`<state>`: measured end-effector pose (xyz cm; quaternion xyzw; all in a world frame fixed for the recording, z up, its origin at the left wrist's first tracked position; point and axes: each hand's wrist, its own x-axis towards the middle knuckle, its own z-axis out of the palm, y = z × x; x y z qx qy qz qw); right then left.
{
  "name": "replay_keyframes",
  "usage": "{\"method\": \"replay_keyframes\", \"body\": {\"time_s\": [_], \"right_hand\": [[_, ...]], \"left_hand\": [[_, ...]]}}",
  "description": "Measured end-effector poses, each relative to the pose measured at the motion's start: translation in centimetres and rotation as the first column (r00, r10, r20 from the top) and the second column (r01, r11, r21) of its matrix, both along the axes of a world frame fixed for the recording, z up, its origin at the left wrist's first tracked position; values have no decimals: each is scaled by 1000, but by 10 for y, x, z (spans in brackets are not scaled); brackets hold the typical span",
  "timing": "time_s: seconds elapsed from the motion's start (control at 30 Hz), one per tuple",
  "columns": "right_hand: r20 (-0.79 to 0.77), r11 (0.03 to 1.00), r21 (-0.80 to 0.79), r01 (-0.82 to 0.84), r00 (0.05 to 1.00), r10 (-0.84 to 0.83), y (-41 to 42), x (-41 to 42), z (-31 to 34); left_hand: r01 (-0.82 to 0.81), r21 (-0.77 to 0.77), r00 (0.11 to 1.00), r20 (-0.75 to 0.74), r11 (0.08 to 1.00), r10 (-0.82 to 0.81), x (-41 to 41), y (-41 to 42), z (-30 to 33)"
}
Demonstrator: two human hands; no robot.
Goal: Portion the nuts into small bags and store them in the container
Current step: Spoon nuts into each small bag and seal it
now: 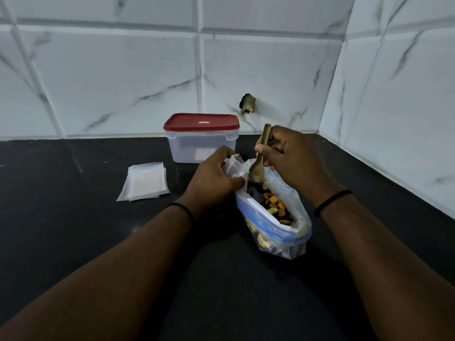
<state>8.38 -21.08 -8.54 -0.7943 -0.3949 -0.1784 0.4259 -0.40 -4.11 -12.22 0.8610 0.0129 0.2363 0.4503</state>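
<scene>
Where marble-look tiles [123, 77] corner, the black counter [73, 217] lies.

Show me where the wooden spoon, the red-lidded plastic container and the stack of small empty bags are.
Wooden spoon [256, 169], head view, on its bowl, above the nut bag.
Red-lidded clear plastic container [201, 122], head view, on the lid's top.
Stack of small translucent bags [145, 182], head view, on the top bag's middle.

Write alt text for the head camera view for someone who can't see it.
A right hand dips a wooden spoon into an open bag of nuts while the left hand holds a small bag. Behind stand a red-lidded container and spare bags.
</scene>
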Motion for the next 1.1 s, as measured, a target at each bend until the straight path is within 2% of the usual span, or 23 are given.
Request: {"method": "replay_keyframes", "body": {"time_s": [0.27, 0.5, 0.63, 0.73, 0.83, 0.97, 1.1], "right_hand": [[228, 990, -138, -32, 972, 63, -2, -3, 0], [223, 969, -244, -35, 971, 91, 3, -4, -3], [189, 968, -242, 64, 982, -18, 3, -2, -1], [75, 979, -173, 111, 992, -99, 1, 0, 1], [-201, 996, -72, 56, 977, -69, 1, 0, -2], [-496, 999, -29, -21, 868, 4, 5, -6, -5], [-674, 995, 83, -58, 733, 99, 2, -8, -3]], "left_hand": [[-8, 30, 999, 39, 1000, 7, -1, 1, -1], [-23, 30, 997, 72, 999, 21, -3, -2, 1], [-29, 43, 996, 81, 999, 25, -4, -3, 1], [-33, 43, 997, 75, 999, 30, -4, -2, 1], [-20, 42, 998, 62, 999, 18, -3, -2, 0], [-20, 41, 997, 71, 999, 18, -2, -3, 0], [-26, 47, 997, 79, 999, 22, -2, -2, -1]]}}
